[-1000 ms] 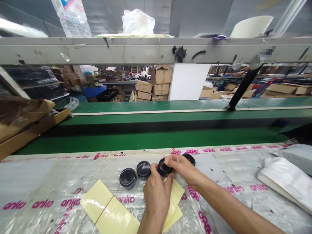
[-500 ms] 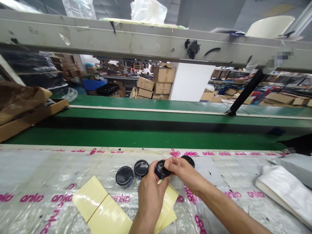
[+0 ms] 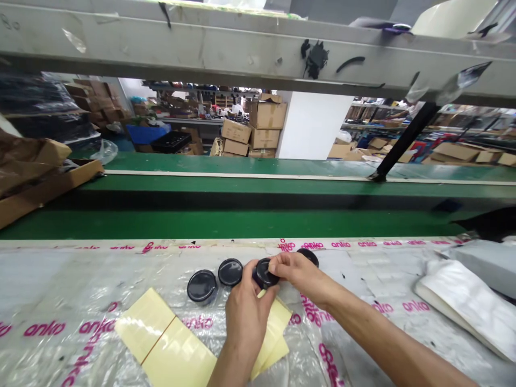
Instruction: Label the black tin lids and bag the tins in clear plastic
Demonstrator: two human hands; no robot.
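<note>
Yellow sheets (image 3: 173,352) lie on the plastic-covered table (image 3: 358,277), beside the left hand (image 3: 245,312), which grips a round black container (image 3: 265,277) by its side. The right hand (image 3: 298,273), fingers curled, touches its top; whether it pinches I cannot tell. Two similar containers (image 3: 201,286) sit to the left. Beyond lie a green surface (image 3: 242,223) and cardboard boxes (image 3: 266,115)

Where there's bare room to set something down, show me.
Room shows on the plastic sheet left of the yellow papers and round black pieces, and, bar small specks, between the right forearm and the white bundle. The green strip ahead has room right of the cardboard box. It's crowded around the left hand and right hand, among pieces and papers.
</note>
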